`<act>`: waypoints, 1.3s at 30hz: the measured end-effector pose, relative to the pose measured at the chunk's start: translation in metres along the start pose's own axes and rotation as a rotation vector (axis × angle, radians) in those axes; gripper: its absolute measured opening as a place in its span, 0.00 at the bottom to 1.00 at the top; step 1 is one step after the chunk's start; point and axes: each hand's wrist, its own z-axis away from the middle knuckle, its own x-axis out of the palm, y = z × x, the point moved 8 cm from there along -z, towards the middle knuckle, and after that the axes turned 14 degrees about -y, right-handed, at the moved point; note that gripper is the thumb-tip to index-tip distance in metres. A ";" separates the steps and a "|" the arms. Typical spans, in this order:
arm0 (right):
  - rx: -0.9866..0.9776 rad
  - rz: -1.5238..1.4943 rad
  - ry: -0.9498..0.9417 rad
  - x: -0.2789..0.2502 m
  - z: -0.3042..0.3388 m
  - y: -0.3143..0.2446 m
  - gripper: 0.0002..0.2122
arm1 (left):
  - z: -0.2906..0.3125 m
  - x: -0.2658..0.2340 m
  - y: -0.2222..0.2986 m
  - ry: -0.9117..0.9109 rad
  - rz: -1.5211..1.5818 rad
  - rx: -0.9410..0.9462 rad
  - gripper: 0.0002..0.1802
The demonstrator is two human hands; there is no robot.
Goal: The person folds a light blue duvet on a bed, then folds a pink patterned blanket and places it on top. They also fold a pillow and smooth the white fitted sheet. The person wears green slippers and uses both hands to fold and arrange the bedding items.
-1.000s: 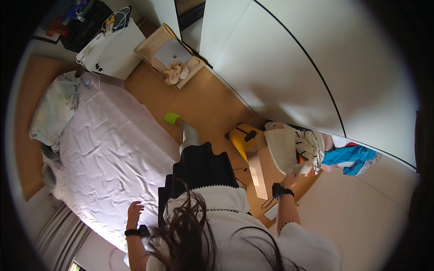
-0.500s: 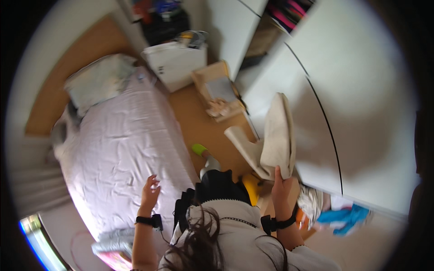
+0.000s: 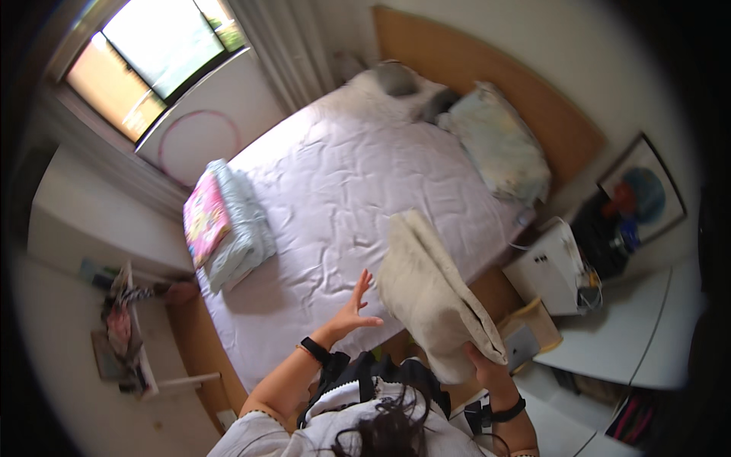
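A thick piece of beige cloth (image 3: 426,289), folded over, hangs in front of me beside the bed; it may be a garment, but its kind is unclear. My right hand (image 3: 487,371) grips its lower corner, with some fingers hidden behind the folds. My left hand (image 3: 350,312) is empty, its fingers spread and pointing toward the cloth's left side without touching it. Behind both hands lies the bed (image 3: 327,198) with a rumpled pale lilac sheet.
On the bed's left corner rests a folded pale blue quilt (image 3: 242,228) with a pink patterned piece (image 3: 205,219). A pillow (image 3: 499,145) lies by the wooden headboard (image 3: 487,68). White cabinet (image 3: 547,266) and open box (image 3: 541,327) stand at right, shelf rack (image 3: 145,343) at left.
My view has swung left from the wardrobe to face the bed and window. The cloth came along in my right hand, and my left hand has moved closer to it.
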 end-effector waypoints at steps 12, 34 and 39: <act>-0.356 0.211 -0.361 0.142 -0.114 -0.066 0.22 | 0.147 -0.030 -0.041 0.086 0.586 -0.047 0.25; 0.560 -0.514 -0.821 0.542 -0.199 0.134 0.29 | 0.481 -0.265 -0.136 0.669 0.854 0.246 0.24; 0.838 -0.369 -0.735 0.545 -0.195 0.214 0.22 | 0.463 -0.228 -0.217 0.682 1.067 -0.056 0.26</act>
